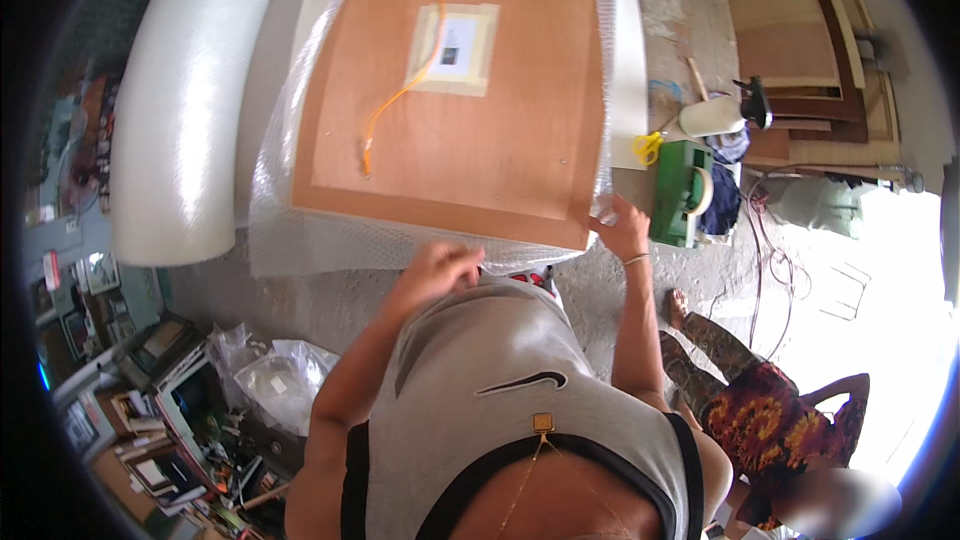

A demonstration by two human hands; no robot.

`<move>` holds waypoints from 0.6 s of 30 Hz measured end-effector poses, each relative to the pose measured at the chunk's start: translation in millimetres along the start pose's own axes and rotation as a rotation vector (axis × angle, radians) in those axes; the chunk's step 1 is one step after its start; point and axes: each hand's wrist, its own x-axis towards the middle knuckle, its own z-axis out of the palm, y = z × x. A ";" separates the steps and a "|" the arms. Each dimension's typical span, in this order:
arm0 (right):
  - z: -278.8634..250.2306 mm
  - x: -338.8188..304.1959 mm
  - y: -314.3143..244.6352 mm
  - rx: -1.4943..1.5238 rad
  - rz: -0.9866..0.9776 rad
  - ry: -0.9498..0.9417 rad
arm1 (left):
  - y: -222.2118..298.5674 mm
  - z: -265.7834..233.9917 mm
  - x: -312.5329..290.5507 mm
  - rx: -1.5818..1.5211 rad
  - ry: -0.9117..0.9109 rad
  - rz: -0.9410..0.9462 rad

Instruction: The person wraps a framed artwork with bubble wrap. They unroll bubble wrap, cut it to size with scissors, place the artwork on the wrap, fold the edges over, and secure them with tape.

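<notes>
A flat brown wooden panel (520, 140) with a raised border lies on a sheet of clear bubble wrap (285, 230) that sticks out past its edges. Across the panel runs an orange cord (405, 90), beside a printed label (455, 45) fixed with tape. At the panel's near right corner, my right hand (624, 230) pinches the bubble wrap, with its thumb against the corner. My left hand (438, 275) is at the wrap's near edge, close to my body, with curled fingers; what they hold is hidden.
A large bubble wrap roll (185, 110) stands at the left. Right of the panel are yellow scissors (647, 148), a green tape dispenser (680, 195) and a white bottle (712, 117). Frames (800, 30) lean far right. Another person (770, 410) is at the lower right.
</notes>
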 end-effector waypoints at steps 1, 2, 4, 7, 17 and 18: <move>0.5 -1.4 2.2 0.112 0.021 -0.050 | 0.0 -24.2 0.1 0.130 0.232 0.034; 0.2 -1.5 6.3 0.245 0.025 -0.083 | -2.3 -54.5 -0.3 0.216 0.431 0.187; 2.4 -3.4 17.1 0.257 0.009 -0.104 | -14.7 -131.0 -2.9 0.376 0.821 0.556; 11.6 -15.9 30.9 0.062 -0.111 -0.032 | -50.9 -246.7 -2.1 1.197 1.590 0.175; 15.3 -11.8 27.9 0.221 0.019 0.364 | -85.5 -350.9 -20.9 0.653 0.896 0.345; 1.2 -12.8 27.1 0.003 0.036 0.378 | -80.1 -346.7 -26.4 0.543 0.877 0.385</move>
